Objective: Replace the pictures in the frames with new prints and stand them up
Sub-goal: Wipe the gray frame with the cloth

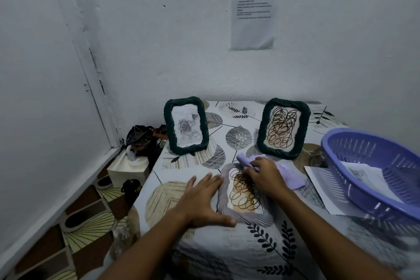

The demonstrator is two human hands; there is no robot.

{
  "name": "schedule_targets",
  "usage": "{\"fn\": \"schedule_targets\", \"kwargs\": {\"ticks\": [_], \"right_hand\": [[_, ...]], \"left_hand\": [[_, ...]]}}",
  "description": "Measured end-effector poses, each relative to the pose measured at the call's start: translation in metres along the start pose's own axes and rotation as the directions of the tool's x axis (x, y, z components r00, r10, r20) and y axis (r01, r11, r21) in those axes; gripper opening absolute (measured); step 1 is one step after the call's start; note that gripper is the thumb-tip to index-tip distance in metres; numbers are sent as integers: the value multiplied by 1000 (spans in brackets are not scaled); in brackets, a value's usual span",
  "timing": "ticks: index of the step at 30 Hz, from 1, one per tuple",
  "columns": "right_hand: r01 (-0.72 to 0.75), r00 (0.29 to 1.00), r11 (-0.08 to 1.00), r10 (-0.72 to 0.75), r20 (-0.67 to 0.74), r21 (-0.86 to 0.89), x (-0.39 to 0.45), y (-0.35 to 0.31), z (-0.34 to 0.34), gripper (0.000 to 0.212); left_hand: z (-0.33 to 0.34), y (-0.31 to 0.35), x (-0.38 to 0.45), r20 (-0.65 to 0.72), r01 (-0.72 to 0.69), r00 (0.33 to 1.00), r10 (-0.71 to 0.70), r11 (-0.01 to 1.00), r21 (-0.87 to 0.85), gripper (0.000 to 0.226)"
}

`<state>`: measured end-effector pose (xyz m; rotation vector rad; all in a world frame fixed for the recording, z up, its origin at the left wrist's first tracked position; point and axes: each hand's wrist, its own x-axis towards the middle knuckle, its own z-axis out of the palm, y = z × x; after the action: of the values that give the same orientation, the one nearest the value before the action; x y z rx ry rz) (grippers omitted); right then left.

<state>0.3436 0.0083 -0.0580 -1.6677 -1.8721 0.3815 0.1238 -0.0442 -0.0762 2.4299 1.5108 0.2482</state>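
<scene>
- Frames first: two dark green frames standing near the far edge of the surface [227,245], rose-print frame [186,128] toward the far left corner, scribble-print frame [283,128] further right; pale grey frame [244,198] lying flat face up mid-surface, scribble print inside.
- Lilac basket [372,166] at the right edge, tilted, papers in and under it.
- Left hand [204,200] flat on the surface, fingers straight and spread, touching the grey frame's left side, thumb at its near corner.
- Right hand [263,177] over the frame's upper right, fingers curled round a lilac cloth [293,177]; apparently wiping the front.
- To wipe well: keep the frame braced, press lightly, avoid pushing it toward the standing frames just beyond.
- Open room: bare stretch left of the left hand, then the left edge with a drop to floor clutter; right side crowded.
</scene>
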Motion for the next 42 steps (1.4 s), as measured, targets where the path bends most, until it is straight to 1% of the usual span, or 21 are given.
{"fn": "schedule_targets", "kwargs": {"ticks": [2,4,7,11,16,27,30,32,35,39,42], "right_hand": [[56,998,998,-56,42,0,4,-5,0,17],[102,989,993,-95,114,-56,6,-11,3,23],[134,973,966,-85,217,-220,5,-20,6,36],[186,953,924,-87,290,-334,4,-17,10,41],[193,960,900,-91,264,-391,4,-17,10,41],[70,980,942,-3,199,-328,-4,27,-19,41],[89,982,942,-28,189,-325,-3,19,-15,38],[125,976,940,-58,212,-317,-2,9,-8,35],[174,963,928,-90,255,-329,0,-3,4,37],[207,957,906,-110,268,-368,6,-14,12,37],[226,951,902,-124,282,-367,7,-14,14,38]], "left_hand": [[1,0,1,0,2,1000,-2,1000,3,127],[0,1,0,2,3,1000,-3,1000,-4,127],[-1,2,0,7,3,1000,-3,1000,-18,125],[-1,2,0,5,-2,1000,2,1000,-5,123],[2,1,0,-13,3,1000,-3,999,37,122],[-1,6,-3,-10,12,1000,-12,1000,3,120],[-3,8,-4,-4,5,1000,-5,1000,-11,121],[-3,7,-4,0,4,1000,-4,1000,-21,123],[-4,6,-4,10,1,1000,-1,1000,-22,125],[-6,8,-5,21,22,1000,-21,1000,-19,127],[-5,5,-3,22,10,1000,-10,1000,-13,127]]}}
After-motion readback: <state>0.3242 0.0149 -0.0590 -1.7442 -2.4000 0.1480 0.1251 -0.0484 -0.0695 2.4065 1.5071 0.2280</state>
